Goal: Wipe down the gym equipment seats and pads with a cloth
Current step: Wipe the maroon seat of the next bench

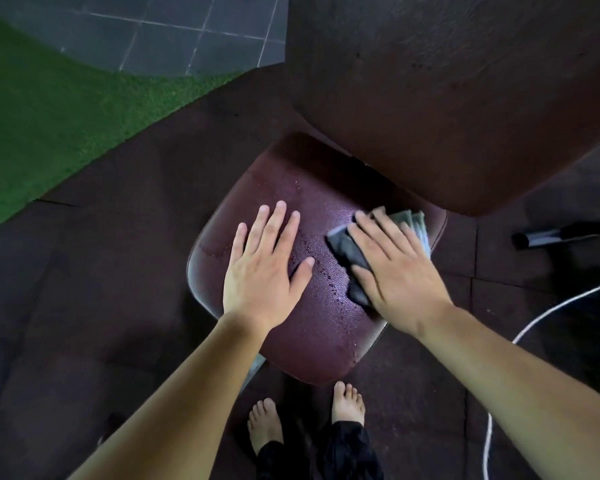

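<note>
A maroon padded seat fills the middle of the head view, its surface dotted with wet drops. Above it leans a large dark brown back pad. My left hand lies flat on the seat's left half, fingers spread, holding nothing. My right hand presses a folded grey cloth against the seat's right side; the cloth's lighter folded edge sticks out past my fingertips. Most of the cloth is hidden under my palm.
Dark rubber floor tiles surround the seat. Green artificial turf and grey tiles lie at the upper left. A white cord curves across the floor at right, beside a black metal bar. My bare feet stand below the seat.
</note>
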Action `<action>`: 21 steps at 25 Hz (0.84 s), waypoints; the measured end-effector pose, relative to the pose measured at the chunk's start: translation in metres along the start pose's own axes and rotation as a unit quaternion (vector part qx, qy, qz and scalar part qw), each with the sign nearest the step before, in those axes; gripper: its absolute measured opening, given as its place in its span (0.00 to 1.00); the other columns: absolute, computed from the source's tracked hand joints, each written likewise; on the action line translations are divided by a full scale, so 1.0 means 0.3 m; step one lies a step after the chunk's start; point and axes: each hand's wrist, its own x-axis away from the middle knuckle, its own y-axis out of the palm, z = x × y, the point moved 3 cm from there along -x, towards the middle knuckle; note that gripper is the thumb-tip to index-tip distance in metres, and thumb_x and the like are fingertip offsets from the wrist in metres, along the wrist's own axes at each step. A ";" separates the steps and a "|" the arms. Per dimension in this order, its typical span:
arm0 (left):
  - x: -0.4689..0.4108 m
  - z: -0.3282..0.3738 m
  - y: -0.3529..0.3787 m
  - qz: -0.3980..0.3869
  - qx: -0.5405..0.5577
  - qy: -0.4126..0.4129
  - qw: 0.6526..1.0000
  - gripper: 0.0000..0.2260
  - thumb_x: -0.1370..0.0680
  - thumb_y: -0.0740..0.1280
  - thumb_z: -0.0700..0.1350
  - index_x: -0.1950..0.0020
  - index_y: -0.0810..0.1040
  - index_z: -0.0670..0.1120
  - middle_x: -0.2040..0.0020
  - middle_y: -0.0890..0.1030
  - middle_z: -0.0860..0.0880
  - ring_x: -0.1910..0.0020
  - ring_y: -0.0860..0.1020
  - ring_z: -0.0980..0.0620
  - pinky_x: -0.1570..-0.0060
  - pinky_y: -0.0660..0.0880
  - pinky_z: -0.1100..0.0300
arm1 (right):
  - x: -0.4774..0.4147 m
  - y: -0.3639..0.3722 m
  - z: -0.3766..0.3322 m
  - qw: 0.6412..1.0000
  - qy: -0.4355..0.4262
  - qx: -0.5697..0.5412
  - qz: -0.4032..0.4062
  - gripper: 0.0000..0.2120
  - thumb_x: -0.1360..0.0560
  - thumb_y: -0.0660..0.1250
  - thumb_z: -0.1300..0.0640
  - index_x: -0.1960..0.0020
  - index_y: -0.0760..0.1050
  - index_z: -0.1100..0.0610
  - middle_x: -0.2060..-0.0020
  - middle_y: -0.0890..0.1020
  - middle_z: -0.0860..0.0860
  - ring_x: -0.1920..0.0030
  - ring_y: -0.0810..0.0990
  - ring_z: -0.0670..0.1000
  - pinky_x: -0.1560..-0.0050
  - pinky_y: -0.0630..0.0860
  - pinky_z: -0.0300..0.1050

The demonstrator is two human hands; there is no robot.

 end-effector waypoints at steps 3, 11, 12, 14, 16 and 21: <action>0.000 -0.002 0.010 0.010 -0.002 0.001 1.000 0.32 0.17 0.51 0.62 0.16 0.53 0.50 0.15 0.50 0.50 0.16 0.47 0.49 0.19 0.50 0.43 | -0.050 -0.004 0.054 1.000 -0.012 -0.003 0.012 0.29 0.18 0.53 0.44 0.21 0.63 0.56 0.20 0.63 0.51 0.20 0.57 0.55 0.21 0.52 0.55; 0.000 0.001 0.012 0.017 -0.002 -0.002 1.000 0.32 0.17 0.53 0.62 0.16 0.55 0.50 0.15 0.51 0.50 0.16 0.49 0.48 0.20 0.51 0.43 | -0.211 0.005 0.040 0.999 -0.012 0.011 0.032 0.29 0.19 0.53 0.44 0.21 0.64 0.57 0.21 0.64 0.54 0.20 0.59 0.56 0.19 0.47 0.51; 0.000 0.000 0.013 0.018 -0.001 -0.001 1.000 0.32 0.17 0.53 0.62 0.16 0.55 0.50 0.15 0.51 0.50 0.16 0.49 0.48 0.20 0.51 0.43 | -0.138 -0.005 0.061 0.999 -0.018 0.012 0.028 0.30 0.18 0.54 0.44 0.22 0.64 0.58 0.21 0.65 0.55 0.20 0.59 0.57 0.19 0.46 0.50; 0.001 -0.003 0.020 0.024 0.001 0.000 1.000 0.32 0.17 0.54 0.62 0.16 0.55 0.50 0.15 0.52 0.50 0.16 0.49 0.48 0.20 0.51 0.43 | -0.070 -0.010 0.086 1.000 -0.014 0.008 0.008 0.30 0.18 0.53 0.45 0.21 0.64 0.59 0.21 0.64 0.55 0.20 0.58 0.56 0.19 0.50 0.53; 0.000 -0.009 0.026 0.033 0.002 0.001 0.999 0.32 0.17 0.54 0.62 0.16 0.56 0.49 0.15 0.52 0.49 0.16 0.50 0.48 0.20 0.51 0.43 | -0.166 0.000 0.060 1.000 -0.001 0.008 0.013 0.30 0.18 0.52 0.44 0.22 0.64 0.58 0.21 0.64 0.54 0.20 0.59 0.56 0.21 0.55 0.57; -0.005 -0.004 0.029 0.028 -0.004 -0.001 1.000 0.32 0.17 0.53 0.61 0.16 0.56 0.49 0.15 0.53 0.49 0.16 0.50 0.47 0.20 0.51 0.43 | -0.599 0.007 -0.102 1.000 0.018 -0.021 -0.010 0.28 0.18 0.53 0.47 0.20 0.60 0.55 0.19 0.59 0.52 0.19 0.55 0.52 0.22 0.58 0.55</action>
